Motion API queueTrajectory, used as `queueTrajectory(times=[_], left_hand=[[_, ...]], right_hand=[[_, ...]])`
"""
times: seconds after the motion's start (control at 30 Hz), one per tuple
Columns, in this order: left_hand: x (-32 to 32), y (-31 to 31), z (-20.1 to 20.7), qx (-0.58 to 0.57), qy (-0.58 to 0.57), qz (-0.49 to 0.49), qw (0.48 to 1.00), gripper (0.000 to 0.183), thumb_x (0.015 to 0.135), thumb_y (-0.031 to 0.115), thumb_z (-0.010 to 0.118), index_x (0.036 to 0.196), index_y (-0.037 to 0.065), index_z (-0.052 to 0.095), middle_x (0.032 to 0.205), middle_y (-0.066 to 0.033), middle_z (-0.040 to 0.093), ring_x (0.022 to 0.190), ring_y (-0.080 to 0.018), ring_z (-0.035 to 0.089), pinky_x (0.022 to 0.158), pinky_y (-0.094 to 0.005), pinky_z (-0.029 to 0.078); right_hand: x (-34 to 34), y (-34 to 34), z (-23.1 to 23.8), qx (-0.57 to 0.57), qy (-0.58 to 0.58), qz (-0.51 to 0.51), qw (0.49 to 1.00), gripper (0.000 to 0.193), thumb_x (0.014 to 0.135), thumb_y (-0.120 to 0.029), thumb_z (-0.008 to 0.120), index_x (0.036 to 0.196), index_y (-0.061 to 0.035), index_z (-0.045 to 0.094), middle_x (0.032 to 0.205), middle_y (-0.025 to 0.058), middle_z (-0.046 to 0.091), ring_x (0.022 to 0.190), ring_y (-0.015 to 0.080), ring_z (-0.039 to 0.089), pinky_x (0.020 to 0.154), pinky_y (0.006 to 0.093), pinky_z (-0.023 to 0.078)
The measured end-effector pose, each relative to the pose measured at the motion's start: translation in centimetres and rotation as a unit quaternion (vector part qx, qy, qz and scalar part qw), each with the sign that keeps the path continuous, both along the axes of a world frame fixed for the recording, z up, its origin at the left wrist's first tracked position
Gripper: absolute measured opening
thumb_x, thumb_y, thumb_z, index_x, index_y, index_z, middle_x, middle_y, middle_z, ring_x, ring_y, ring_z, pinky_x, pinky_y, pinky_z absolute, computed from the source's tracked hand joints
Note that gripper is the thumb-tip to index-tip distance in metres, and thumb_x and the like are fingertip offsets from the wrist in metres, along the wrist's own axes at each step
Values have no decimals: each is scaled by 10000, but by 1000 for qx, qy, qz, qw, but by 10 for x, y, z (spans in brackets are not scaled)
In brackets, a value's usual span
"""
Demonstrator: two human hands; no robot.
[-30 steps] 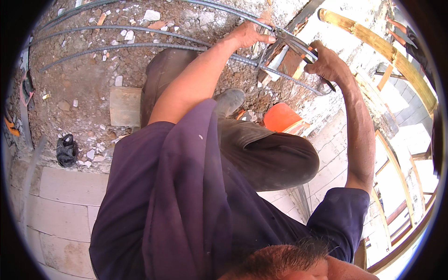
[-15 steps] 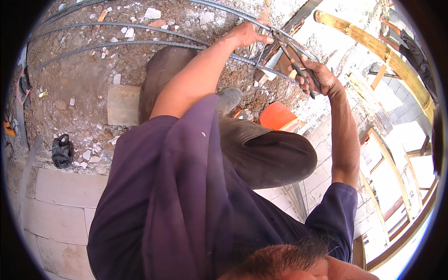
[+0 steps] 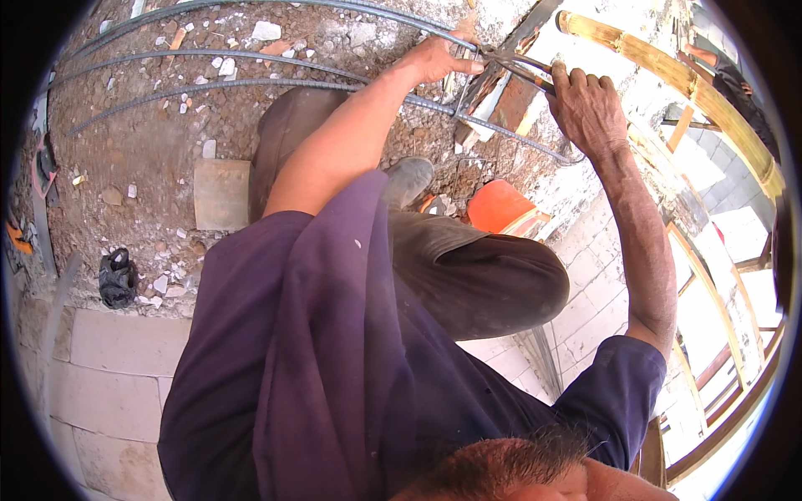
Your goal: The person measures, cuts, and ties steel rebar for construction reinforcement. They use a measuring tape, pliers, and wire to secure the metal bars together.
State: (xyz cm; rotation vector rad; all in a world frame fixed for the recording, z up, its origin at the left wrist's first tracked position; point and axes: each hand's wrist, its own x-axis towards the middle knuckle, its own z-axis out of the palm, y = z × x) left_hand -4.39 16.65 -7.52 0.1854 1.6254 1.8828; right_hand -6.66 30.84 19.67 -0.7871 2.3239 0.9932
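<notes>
My left hand (image 3: 441, 60) reaches to the upper bar of ribbed steel rebar (image 3: 401, 18), its fingers bent round it and its thumb pointing toward the pincers. My right hand (image 3: 591, 108) is closed on the handles of dark pincers (image 3: 526, 68), to the right of the left hand. The pincers' jaws meet the rebar close to the left thumb. What lies between the jaws is too small to make out. A lower steel bar (image 3: 484, 123) runs below both hands, over my bent leg.
An orange-red plastic container (image 3: 499, 207) lies beside my shoe (image 3: 409, 179). Wood pieces (image 3: 510, 104) lie under the bars. A thick bamboo pole (image 3: 668, 75) crosses the upper right, with another person's arm beyond it. Rubble covers the soil; a black bundle (image 3: 118, 277) lies at left.
My right hand has swung up and right, turning its back upward, and the pincers' handles now lie flatter. My left hand has stayed nearly in place at the rebar.
</notes>
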Motion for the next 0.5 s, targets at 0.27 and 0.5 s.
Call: queueTrajectory(times=[0.27, 0.5], left_hand=[[1, 3, -9, 9, 31, 17, 999, 635, 752, 499, 844, 1281, 210, 647, 1337, -122, 627, 1283, -268, 547, 1073, -389, 414], [1, 1, -12, 7, 41, 20, 999, 669, 750, 505, 851, 1309, 211, 631, 1363, -120, 616, 1314, -276, 525, 1094, -412, 402]], right_hand=[[-20, 0, -3, -130, -215, -529, 810, 452, 1043, -446, 487, 1105, -18, 616, 642, 63, 605, 559, 158, 620, 551, 349, 520], [-7, -31, -1, -17, -132, -198, 971, 553, 816, -182, 819, 1298, -79, 567, 829, 159, 723, 693, 277, 714, 618, 399, 571]])
